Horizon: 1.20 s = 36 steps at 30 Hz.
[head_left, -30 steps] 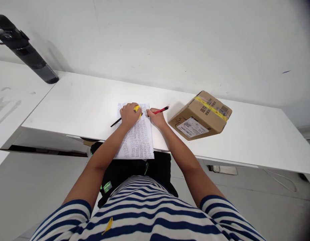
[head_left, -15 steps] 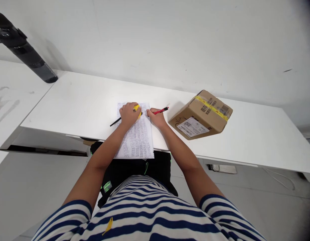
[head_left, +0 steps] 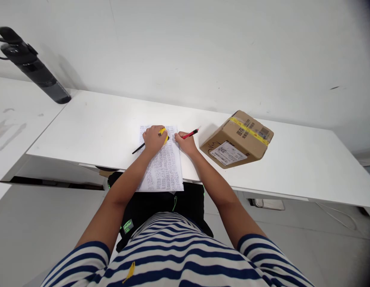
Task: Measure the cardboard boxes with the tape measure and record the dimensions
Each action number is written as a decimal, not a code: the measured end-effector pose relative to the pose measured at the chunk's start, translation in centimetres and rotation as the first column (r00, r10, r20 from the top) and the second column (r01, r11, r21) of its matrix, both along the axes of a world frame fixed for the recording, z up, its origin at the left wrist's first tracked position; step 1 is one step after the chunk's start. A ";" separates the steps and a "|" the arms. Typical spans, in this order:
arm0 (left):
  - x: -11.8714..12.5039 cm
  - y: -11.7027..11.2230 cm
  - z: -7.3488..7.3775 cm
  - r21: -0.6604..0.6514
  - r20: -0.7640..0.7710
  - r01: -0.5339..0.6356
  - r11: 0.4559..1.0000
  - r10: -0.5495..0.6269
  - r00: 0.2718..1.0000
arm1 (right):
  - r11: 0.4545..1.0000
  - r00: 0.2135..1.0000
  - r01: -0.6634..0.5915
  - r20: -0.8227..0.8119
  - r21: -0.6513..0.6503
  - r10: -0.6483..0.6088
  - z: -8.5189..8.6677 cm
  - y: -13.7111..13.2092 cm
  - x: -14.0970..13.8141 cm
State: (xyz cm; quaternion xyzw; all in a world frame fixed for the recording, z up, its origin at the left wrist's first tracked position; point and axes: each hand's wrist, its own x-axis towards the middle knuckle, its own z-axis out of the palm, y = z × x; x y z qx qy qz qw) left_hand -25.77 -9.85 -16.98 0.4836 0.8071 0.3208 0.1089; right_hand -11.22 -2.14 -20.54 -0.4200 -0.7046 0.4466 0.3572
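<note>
Pen (head_left: 191, 134): red and black, at the right border of the paper's far part, its rear end slanting out to the right.
Right hand (head_left: 186, 142): you have the pen pinched between thumb and fingers, with your forearm coming in over the desk (head_left: 97, 119) from the near right.
Left hand (head_left: 154, 138): yours is curled, palm down, around a yellow item (head_left: 162, 130) on the paper's far part; a thin black stick (head_left: 138, 148) juts out to the left beneath it. Your fingers cover too much to tell what the yellow item is, or whether the stick belongs to it.
Paper (head_left: 165, 175): dense with writing, lying in front of you between your forearms, its near end at the desk's near edge.
Pen handling: it should be light, stiff and smooth; you would do best to hold it low on the barrel, close to the tip.
Paper handling: likely thin, limp and easy to crease or slide; press it flat with your palm, or lift it by a side margin.
Cardboard box (head_left: 237, 139): taped and labelled, on the desk to the right of your right hand, well apart from the paper.
Bottle (head_left: 35, 65): dark, at the far left, well out from your hands.
</note>
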 end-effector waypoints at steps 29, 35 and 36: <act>-0.7 0.1 0.8 -0.087 -0.032 0.027 0.996 -0.030 0.999 | 0.956 0.948 0.123 0.255 0.266 -0.192 -0.5 0.6 -1.0; -1.8 1.1 2.9 -0.359 -0.093 0.062 0.931 -0.102 0.990 | 0.963 0.967 0.044 0.230 0.266 -0.107 -0.8 0.5 -1.2; -1.7 1.3 3.3 -0.382 -0.117 0.055 0.922 -0.108 0.987 | 0.963 0.969 0.025 0.229 0.269 -0.089 -0.8 0.5 -1.2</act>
